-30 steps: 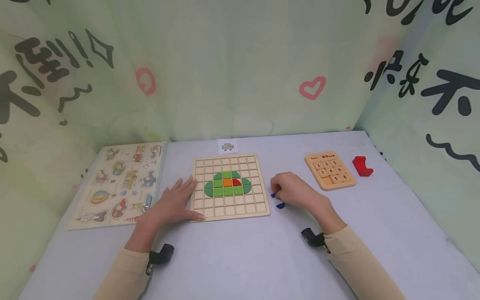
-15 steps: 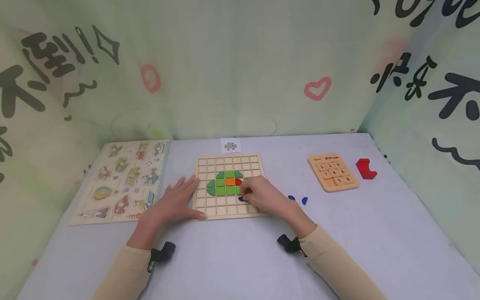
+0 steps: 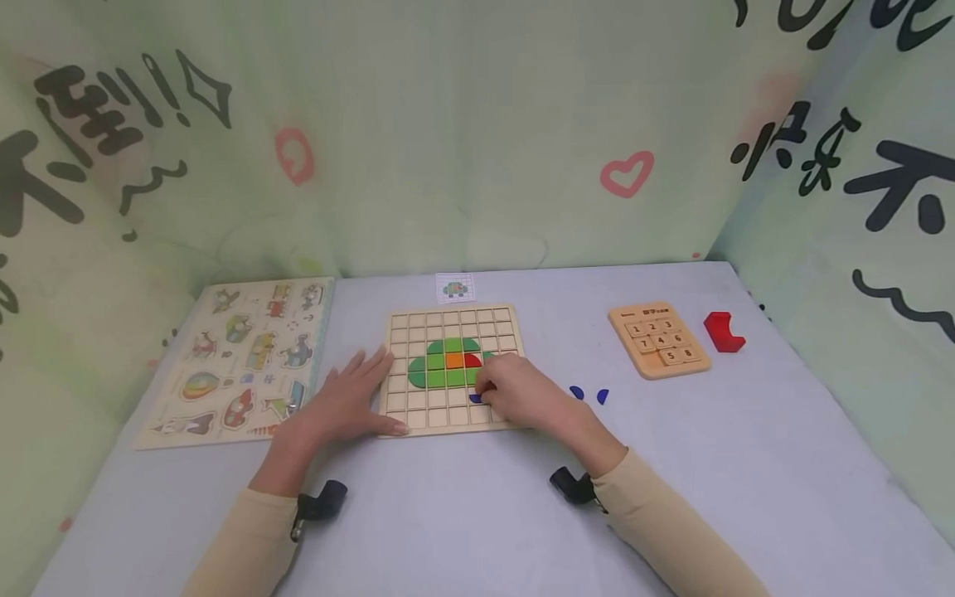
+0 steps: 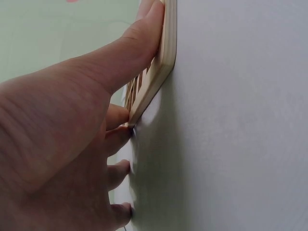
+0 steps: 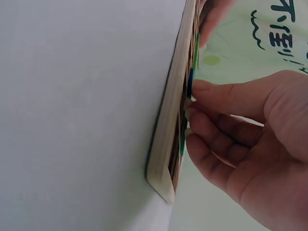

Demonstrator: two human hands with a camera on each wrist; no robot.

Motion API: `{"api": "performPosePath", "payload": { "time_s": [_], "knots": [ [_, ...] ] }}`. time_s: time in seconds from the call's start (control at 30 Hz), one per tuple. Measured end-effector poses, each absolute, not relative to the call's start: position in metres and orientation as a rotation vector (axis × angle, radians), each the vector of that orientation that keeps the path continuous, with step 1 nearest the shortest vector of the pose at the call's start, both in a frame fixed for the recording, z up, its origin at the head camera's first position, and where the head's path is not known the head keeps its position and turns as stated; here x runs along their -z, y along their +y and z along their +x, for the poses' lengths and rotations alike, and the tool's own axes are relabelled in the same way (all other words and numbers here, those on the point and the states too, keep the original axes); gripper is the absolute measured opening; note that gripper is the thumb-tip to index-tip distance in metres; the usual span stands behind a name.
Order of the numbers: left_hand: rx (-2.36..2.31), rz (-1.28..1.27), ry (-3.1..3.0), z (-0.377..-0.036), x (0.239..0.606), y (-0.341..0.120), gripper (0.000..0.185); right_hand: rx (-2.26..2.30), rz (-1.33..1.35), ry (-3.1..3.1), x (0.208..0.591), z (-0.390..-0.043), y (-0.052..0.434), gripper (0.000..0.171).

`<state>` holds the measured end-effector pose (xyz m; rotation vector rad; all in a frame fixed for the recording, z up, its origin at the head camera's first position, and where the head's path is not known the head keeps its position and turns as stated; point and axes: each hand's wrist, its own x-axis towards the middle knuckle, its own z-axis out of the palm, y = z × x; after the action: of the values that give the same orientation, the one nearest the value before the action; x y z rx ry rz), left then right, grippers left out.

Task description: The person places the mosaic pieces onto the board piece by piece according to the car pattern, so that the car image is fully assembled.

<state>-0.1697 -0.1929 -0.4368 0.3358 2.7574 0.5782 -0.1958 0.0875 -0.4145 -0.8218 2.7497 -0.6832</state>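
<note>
A square wooden grid board point(image 3: 410, 419) lies in the middle of the table, bearing green, orange and red pieces in a domed shape. Spread along its left edge, my left hand point(image 3: 346, 406) rests with its thumb on the front left corner; the left wrist view shows the thumb lying over the board's edge. My right hand point(image 3: 518, 390) is over the board's right half and pinches a small blue half-round piece point(image 3: 475, 399) in the row below the green pieces. In the right wrist view, thumb and fingertips are right at the board's surface.
Two blue pieces point(image 3: 589, 395) lie right of the board. A wooden number puzzle point(image 3: 642, 365) and a red notched block point(image 3: 721, 332) are farther right. On the left lies a picture puzzle board point(image 3: 167, 414); a small pattern card point(image 3: 455, 288) is behind the grid.
My right hand picked up a blue piece right of the board and carried it left onto the grid, where it has stayed over the last half second. The left hand stays put.
</note>
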Motion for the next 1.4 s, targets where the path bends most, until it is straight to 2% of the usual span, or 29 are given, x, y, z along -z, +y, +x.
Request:
{"api": "performPosePath", "payload": {
  "time_s": [0.17, 0.37, 0.67, 0.9, 1.4],
  "knots": [
    [-0.584, 0.332, 2.755, -0.17, 0.437, -0.194, 0.12, 0.695, -0.762, 2.722, 0.404, -0.198, 0.105, 0.019],
    [-0.582, 0.349, 2.756, -0.17, 0.435, -0.192, 0.119, 0.412, -0.676, 2.704, 0.388, -0.192, 0.143, 0.017],
    [-0.587, 0.354, 2.764, -0.17, 0.433, -0.194, 0.118, 0.381, -0.667, 2.635, 0.397, -0.198, 0.165, 0.022],
    [-0.577, 0.362, 2.761, -0.17, 0.435, -0.192, 0.12, 0.486, -0.685, 2.693, 0.398, -0.203, 0.156, 0.017],
    [-0.587, 0.36, 2.756, -0.172, 0.44, -0.194, 0.122, 0.655, -0.865, 2.732, 0.404, -0.204, 0.09, 0.014]
  ]
}}
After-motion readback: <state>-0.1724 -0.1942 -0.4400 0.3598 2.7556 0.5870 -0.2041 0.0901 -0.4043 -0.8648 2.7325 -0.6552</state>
